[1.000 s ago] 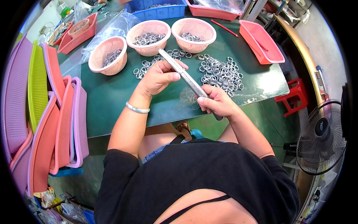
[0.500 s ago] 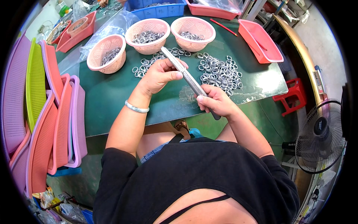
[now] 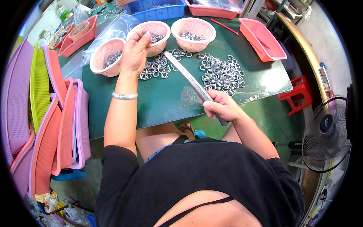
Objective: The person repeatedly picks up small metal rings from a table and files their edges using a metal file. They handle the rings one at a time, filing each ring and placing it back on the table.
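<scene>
My right hand (image 3: 220, 106) is wrapped round the thick end of a tapered metal ring mandrel (image 3: 189, 78), which slants up and left over the green table. My left hand (image 3: 135, 53) is raised in front of the middle pink basket (image 3: 163, 27), fingers pinched together; whatever they hold is too small to make out. Loose metal rings (image 3: 158, 67) lie in a spread below that basket. A denser pile of rings (image 3: 222, 73) sits to the right of the mandrel. More rings are in the left pink basket (image 3: 99, 56) and the right pink basket (image 3: 210, 33).
An orange-pink tray (image 3: 274, 51) and a red pencil (image 3: 225, 27) lie at the table's right. A blue crate (image 3: 157, 13) stands at the back, a clear plastic bag (image 3: 113, 32) beside it. Stacked coloured baskets (image 3: 41, 98) rise on the left; a fan (image 3: 326, 132) and red stool (image 3: 297, 94) stand right.
My left hand has left the mandrel and moved up and left to the middle basket. The right hand keeps hold of the mandrel, nearly in place.
</scene>
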`<state>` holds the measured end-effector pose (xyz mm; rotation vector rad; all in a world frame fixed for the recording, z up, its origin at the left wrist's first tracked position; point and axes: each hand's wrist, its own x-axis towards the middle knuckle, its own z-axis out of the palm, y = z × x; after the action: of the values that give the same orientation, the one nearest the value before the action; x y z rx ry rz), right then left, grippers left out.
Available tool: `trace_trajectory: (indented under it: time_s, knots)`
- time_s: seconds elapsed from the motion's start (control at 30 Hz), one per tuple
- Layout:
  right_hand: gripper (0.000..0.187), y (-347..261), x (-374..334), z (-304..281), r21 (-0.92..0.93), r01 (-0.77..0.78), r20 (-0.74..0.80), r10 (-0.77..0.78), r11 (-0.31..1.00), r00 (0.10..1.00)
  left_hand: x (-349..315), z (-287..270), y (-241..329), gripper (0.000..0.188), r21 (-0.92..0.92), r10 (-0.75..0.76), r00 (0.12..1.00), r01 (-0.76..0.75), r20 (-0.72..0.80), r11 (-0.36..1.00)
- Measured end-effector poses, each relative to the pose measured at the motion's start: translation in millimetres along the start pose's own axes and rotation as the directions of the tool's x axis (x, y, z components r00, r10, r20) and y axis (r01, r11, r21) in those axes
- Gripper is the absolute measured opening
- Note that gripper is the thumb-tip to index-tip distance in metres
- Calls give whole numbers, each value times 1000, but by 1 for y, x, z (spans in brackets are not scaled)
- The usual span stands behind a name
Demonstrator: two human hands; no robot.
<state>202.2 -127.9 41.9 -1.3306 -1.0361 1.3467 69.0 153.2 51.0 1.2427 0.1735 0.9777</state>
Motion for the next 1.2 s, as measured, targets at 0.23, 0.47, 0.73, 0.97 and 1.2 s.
trace_trajectory:
  time_s: [0.23, 0.47, 0.73, 0.97, 1.2]
  knots:
    - [21, 7, -6, -7, 17, 6, -63, -5, 1000, 998, -12, 26, -12, 24, 940, 265, 947, -247, 181, 237]
    - [20, 15, -7, -10, 11, -6, -56, 6, 1000, 998, -40, 55, -41, 17, 995, -174, 981, -77, 87, 63]
    - [16, 13, -11, -16, -10, -45, -107, 43, 999, 993, -36, 41, -36, 11, 267, -313, 950, 305, -15, 914]
    - [17, 10, -12, -13, -14, -74, -123, 72, 997, 990, -46, 51, -23, 46, -88, -270, 938, 294, 217, 952]
    - [16, -5, -11, -9, -53, 13, -87, -17, 999, 996, -74, 84, -18, 61, -61, -294, 862, 349, 413, 935]
